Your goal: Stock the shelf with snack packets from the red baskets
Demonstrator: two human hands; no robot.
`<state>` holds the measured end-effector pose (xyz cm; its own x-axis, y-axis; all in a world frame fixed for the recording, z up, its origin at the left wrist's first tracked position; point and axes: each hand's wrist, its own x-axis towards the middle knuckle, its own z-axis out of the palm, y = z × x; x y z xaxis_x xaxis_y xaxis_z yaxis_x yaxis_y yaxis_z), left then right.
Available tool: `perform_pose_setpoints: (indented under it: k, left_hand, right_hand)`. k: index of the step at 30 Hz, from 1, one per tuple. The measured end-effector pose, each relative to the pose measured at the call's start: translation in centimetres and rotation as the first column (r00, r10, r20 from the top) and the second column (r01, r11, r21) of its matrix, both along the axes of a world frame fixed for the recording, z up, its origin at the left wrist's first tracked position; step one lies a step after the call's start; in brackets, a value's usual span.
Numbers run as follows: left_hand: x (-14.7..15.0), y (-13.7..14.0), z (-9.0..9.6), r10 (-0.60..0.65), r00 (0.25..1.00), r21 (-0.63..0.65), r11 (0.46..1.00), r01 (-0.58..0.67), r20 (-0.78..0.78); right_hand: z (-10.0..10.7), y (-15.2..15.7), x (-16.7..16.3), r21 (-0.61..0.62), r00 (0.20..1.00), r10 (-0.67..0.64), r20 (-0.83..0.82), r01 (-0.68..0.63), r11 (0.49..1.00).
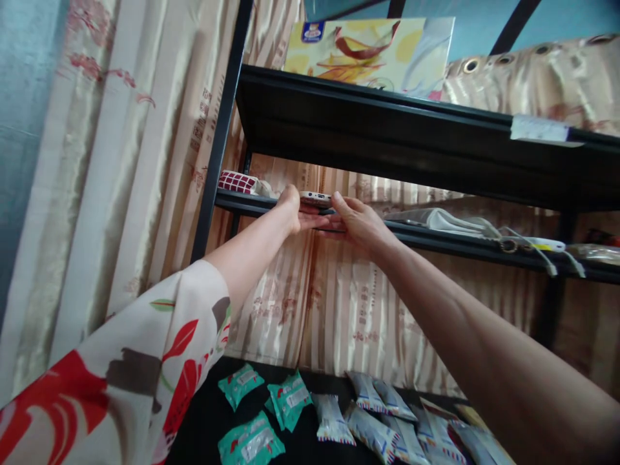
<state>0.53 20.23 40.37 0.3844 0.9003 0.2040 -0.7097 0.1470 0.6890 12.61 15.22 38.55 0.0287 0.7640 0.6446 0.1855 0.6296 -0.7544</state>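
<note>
A slim smartphone [316, 197] shows its bottom edge, with a charging port and a round hole, at the level of the middle shelf. My left hand [296, 213] grips it from the left, thumb along its side and fingers underneath. From the right my right hand [356, 219] closes on its other end, thumb at the corner and fingers below. The phone's face is turned away from me. Just left of my hands a red-and-white checked pouch [238, 182] rests on the middle shelf [426, 244].
Right on that shelf lie a folded white cloth [453, 221] and white cables [530, 248]. Overhead, the upper shelf [387, 129] carries a yellow gift box [368, 55]. Below, green packets [249, 442] and white packets [334, 420] lie on a black surface. Curtains [145, 129] hang behind.
</note>
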Motion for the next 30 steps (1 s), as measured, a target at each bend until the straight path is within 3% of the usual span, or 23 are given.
perform_pose_setpoints:
  k: [3,9,15,21,26,30]
  left_hand:
    - [0.0,0.0,0.0,0.158,0.979,0.089,0.985,-0.148,-0.128]
    - [-0.1,-0.3,0.0,0.203,0.931,0.182,0.971,-0.152,-0.302]
    - [-0.3,0.4,-0.4,0.164,0.965,0.172,0.977,-0.129,-0.204]
    - [-0.4,1.0,-0.7,0.221,0.948,0.292,0.944,-0.150,-0.228]
    - [-0.4,0.9,-0.6,0.181,0.960,0.299,0.947,-0.112,-0.213]
    - [-0.4,0.1,-0.9,0.261,0.940,0.352,0.920,-0.173,-0.220]
  right_hand:
    - [0.3,0.3,0.1,-0.028,1.000,-0.022,-0.006,0.021,0.999]
    - [0.7,1.3,0.5,-0.034,0.997,-0.071,-0.018,0.070,0.997]
    - [0.9,2.6,1.3,-0.015,0.994,-0.105,-0.009,0.105,0.994]
    - [1.0,3.5,1.9,0.025,0.987,-0.161,0.014,0.160,0.987]
    - [0.8,3.2,1.2,0.038,0.968,-0.251,0.002,0.251,0.967]
    - [0.7,3.0,0.9,0.075,0.954,-0.298,0.030,0.295,0.953]
